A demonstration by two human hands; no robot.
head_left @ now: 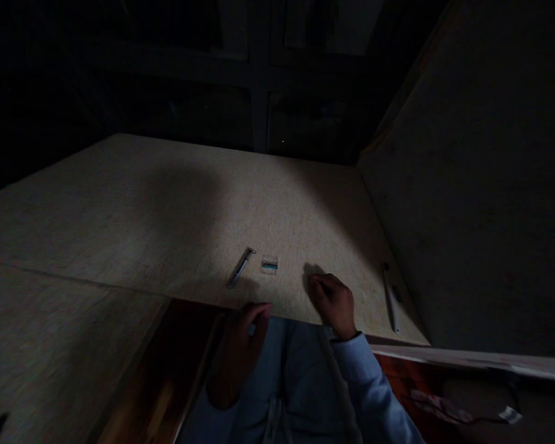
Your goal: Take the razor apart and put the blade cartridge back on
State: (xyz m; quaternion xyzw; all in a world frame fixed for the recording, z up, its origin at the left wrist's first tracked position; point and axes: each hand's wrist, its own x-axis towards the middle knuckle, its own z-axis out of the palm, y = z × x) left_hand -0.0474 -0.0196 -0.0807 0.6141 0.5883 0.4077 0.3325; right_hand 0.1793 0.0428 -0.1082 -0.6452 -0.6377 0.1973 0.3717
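A slim razor (241,269) lies slanted on the pale tabletop, its head at the far end. Just right of it sits a small clear plastic case (269,265) with a teal-and-dark strip inside, likely a blade cartridge. My left hand (246,338) hovers at the table's front edge, below the razor, fingers stretched forward and thumb apart; it holds nothing. To the right of the case, my right hand (335,302) rests on the tabletop with its fingers curled in and thumb against them. Nothing shows in its grip. Neither hand touches the razor or the case.
A white toothbrush-like stick (390,299) lies near the right wall (481,216), with a small dark object (397,293) beside it. The tabletop (259,197) runs back to dark window panes. A seam crosses it at left. The room is dim.
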